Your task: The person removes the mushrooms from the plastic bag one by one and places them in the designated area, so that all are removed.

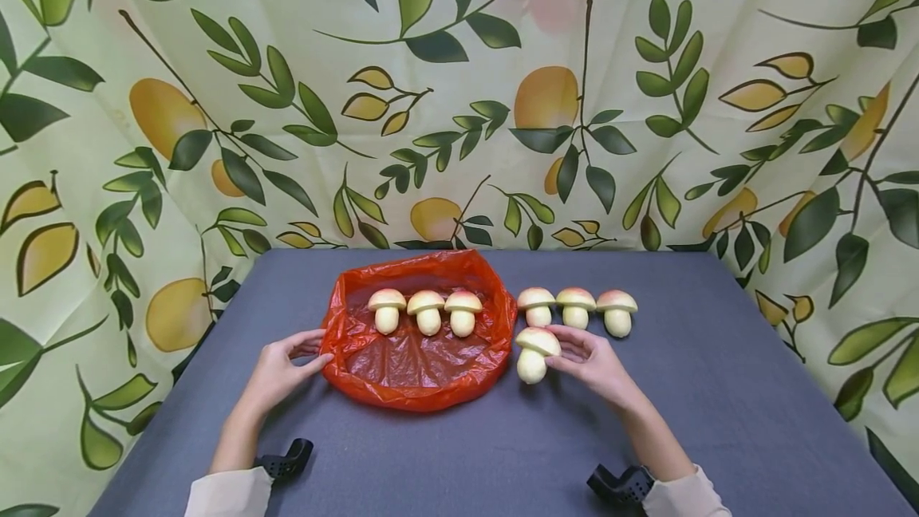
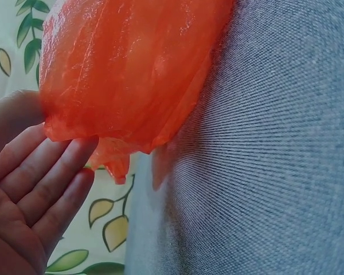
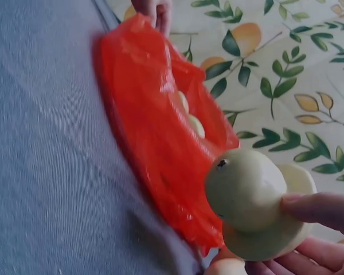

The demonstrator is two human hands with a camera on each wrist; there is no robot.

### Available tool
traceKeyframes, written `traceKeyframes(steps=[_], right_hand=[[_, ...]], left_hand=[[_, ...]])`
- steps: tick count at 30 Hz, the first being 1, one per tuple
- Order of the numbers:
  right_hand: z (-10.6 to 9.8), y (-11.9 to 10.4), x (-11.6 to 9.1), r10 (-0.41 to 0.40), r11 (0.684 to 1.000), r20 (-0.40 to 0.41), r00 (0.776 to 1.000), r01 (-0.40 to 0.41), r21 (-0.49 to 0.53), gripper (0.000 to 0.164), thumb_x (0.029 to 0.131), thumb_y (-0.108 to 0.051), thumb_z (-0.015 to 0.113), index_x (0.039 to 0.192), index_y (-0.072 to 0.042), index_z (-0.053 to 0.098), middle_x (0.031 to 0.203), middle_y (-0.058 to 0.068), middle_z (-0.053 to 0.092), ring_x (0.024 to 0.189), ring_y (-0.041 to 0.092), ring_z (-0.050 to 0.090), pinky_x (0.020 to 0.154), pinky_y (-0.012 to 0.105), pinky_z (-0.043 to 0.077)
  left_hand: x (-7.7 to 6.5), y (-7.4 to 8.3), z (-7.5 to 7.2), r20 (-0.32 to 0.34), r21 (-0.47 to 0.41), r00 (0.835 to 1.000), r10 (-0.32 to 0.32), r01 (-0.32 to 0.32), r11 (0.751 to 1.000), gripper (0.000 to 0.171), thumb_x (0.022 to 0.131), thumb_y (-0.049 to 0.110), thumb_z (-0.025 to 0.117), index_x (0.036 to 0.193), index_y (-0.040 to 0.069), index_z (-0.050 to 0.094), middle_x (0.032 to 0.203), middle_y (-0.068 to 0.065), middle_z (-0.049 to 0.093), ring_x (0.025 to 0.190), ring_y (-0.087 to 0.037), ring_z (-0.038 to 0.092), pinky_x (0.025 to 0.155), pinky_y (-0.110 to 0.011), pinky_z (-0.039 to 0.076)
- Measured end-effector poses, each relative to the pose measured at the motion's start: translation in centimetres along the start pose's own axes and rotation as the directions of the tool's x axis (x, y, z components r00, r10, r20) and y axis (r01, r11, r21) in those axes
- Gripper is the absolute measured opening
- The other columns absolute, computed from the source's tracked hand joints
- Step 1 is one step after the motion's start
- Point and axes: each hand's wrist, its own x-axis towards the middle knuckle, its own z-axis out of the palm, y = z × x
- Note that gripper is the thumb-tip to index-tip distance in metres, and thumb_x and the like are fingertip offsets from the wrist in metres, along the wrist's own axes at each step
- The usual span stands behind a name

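Note:
A red plastic bag (image 1: 424, 397) lies with its mouth spread wide, and three toy mushrooms (image 1: 426, 313) sit in a row inside it. At the bag's left rim my left hand (image 1: 287, 369) pinches the plastic between thumb and fingers; the left wrist view shows the thumb (image 2: 17, 114) against the red film. My right hand (image 1: 592, 365) holds another toy mushroom (image 1: 533, 356) by its cap, just off the bag's right side. Seen from the right wrist, its pale rounded stem (image 3: 246, 189) points toward the bag, with a small dark mark on the end.
Three more toy mushrooms (image 1: 577, 308) stand in a row right of the bag, behind my right hand. A grey-blue cloth (image 1: 459, 461) covers the table. Behind its far edge hangs a curtain (image 1: 459, 142) printed with leaves and fruit.

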Motion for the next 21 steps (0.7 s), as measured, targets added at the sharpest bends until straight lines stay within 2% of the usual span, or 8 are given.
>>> traceKeyframes(steps=[11,21], right_hand=[[-0.9,1.6,0.8,-0.073,0.995,0.072,0.995,0.077,-0.062,0.051,0.085,0.001,0.067,0.126,0.023,0.046,0.125,0.045,0.05,0.096,-0.014,0.058,0.082,0.006,0.05],[-1.8,2.9,1.3,-0.083,0.994,0.105,0.991,0.09,-0.064,0.049,0.087,0.002,0.064,0.127,0.023,0.044,0.127,0.045,0.048,0.098,-0.017,0.055,0.083,0.005,0.049]], left_hand=[[-0.1,0.2,0.0,-0.001,0.001,1.0,-0.003,0.003,1.0,0.037,0.082,0.011,0.076,0.115,-0.002,0.067,0.097,-0.015,0.074,0.083,0.009,0.06,0.077,-0.023,0.058],[0.0,0.1,0.0,0.005,-0.002,1.0,-0.015,0.015,1.0,0.038,0.082,0.013,0.075,0.116,-0.001,0.066,0.098,-0.015,0.074,0.084,0.009,0.061,0.078,-0.024,0.058]])
